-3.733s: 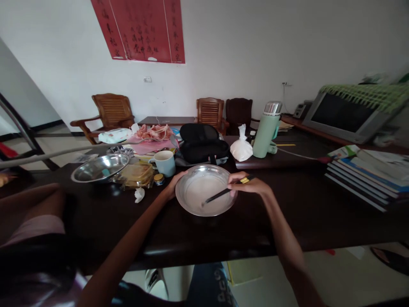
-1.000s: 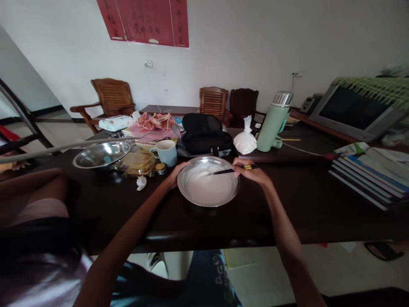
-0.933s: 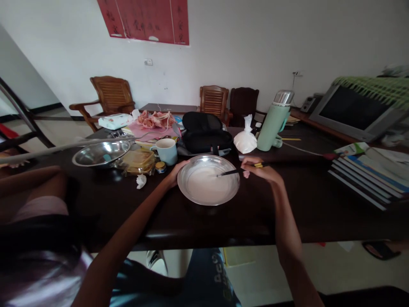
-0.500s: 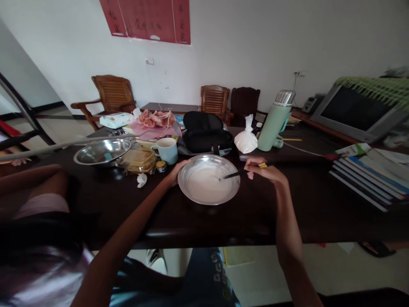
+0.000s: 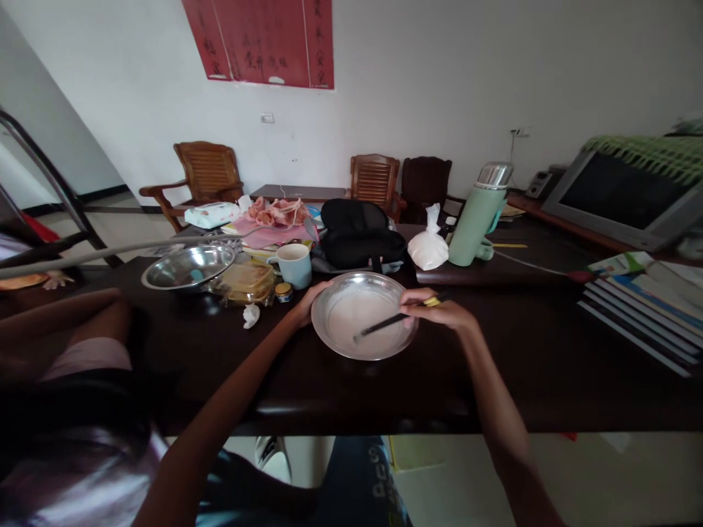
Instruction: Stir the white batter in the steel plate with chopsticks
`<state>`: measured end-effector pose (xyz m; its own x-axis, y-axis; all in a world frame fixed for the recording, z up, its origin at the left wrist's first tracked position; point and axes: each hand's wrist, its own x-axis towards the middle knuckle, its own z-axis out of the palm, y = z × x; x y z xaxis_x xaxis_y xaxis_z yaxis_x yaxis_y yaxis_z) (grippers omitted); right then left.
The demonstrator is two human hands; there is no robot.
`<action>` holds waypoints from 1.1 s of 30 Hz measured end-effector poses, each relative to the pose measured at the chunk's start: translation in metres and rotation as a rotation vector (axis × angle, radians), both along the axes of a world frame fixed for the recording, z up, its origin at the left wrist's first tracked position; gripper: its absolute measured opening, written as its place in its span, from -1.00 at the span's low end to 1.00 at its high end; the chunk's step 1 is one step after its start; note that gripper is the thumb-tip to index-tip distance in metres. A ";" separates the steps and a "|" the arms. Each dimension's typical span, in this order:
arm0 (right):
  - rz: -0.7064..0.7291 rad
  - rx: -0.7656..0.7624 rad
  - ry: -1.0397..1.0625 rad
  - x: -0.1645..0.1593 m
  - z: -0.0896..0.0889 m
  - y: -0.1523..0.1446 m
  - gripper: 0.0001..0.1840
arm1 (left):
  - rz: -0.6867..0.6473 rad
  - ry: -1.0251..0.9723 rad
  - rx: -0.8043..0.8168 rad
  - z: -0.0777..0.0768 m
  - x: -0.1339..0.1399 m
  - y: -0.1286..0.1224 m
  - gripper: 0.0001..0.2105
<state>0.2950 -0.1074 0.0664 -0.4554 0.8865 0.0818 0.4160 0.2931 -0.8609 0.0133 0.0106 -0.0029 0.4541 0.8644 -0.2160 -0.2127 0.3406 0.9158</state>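
In front of me stands a shiny metal bowl holding a whitish liquid. My left hand grips its left rim, fingers curled around the edge. My right hand, above the bowl's right side, is closed on a pair of dark chopsticks with yellowish upper ends. Their lower tips dip into the liquid left of the middle. Behind the bowl, to the right, is a tied clear bag of white powder.
A green thermos stands back right, with stacked books farther right. Left of the bowl are a light blue mug, a small jar, crumpled tissue, a wrapped food box and another metal bowl. A person sits at left.
My right hand has moved left over the bowl, and the chopstick tips have swept left and nearer to me through the liquid. My left hand stays on the rim. The view has tilted slightly.
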 end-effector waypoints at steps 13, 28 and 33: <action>-0.011 0.060 -0.026 -0.002 0.001 0.002 -0.77 | 0.018 -0.005 0.008 0.003 0.000 -0.002 -0.81; -0.185 0.159 -0.120 0.019 0.003 -0.002 -0.77 | -0.013 -0.040 0.019 -0.002 0.000 0.002 -0.77; 0.078 0.027 -0.091 0.010 -0.001 -0.001 -0.78 | -0.010 -0.004 -0.016 0.000 0.001 0.001 -0.78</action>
<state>0.3050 -0.1082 0.0653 -0.5295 0.8462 0.0599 0.4673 0.3499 -0.8119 0.0138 0.0112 -0.0032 0.4637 0.8561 -0.2283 -0.2127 0.3577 0.9093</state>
